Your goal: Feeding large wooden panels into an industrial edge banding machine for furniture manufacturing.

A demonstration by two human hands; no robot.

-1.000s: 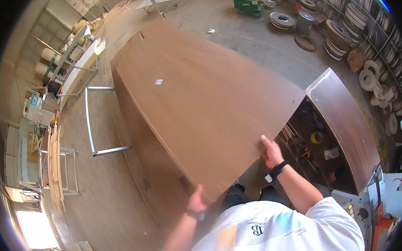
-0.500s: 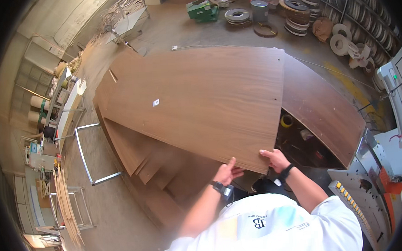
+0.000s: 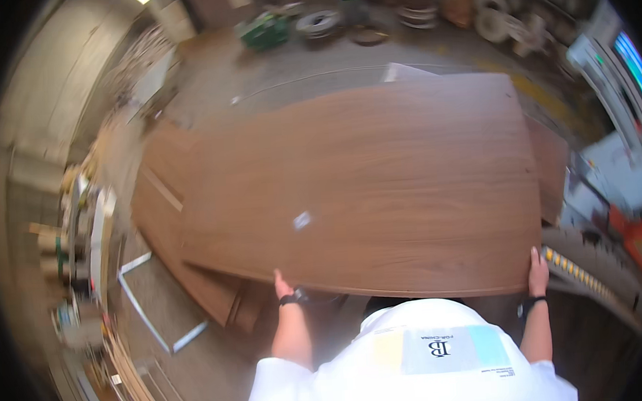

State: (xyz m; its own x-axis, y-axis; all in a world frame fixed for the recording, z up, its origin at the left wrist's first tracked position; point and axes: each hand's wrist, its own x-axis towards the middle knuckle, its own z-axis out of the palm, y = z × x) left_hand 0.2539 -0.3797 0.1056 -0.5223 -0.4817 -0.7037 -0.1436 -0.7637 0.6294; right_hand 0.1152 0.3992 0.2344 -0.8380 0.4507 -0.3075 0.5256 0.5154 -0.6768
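Observation:
A large brown wood-grain panel (image 3: pixel 407 173) with a small white label (image 3: pixel 302 220) lies across the middle, close against my body. My left hand (image 3: pixel 283 285) grips its near edge, left of my torso, with the fingers mostly hidden behind the edge. At the near right corner my right hand (image 3: pixel 538 272) holds the panel by its side. Under its left end rest more brown panels (image 3: pixel 157 218), stacked askew. Part of a darker brown board (image 3: pixel 550 168) shows beyond the right edge.
A machine with a lit screen (image 3: pixel 635 67) stands at the right, near a curved strip with yellow blocks (image 3: pixel 579 276). A metal frame (image 3: pixel 147 307) is on the floor at left. Edge-banding rolls (image 3: pixel 319 24) and a green box (image 3: pixel 264 32) sit at the back.
The panel has shifted right and toward me, now covering most of the darker board and its opening. My hands have spread apart along it, left hand leftward, right hand rightward. The view has turned.

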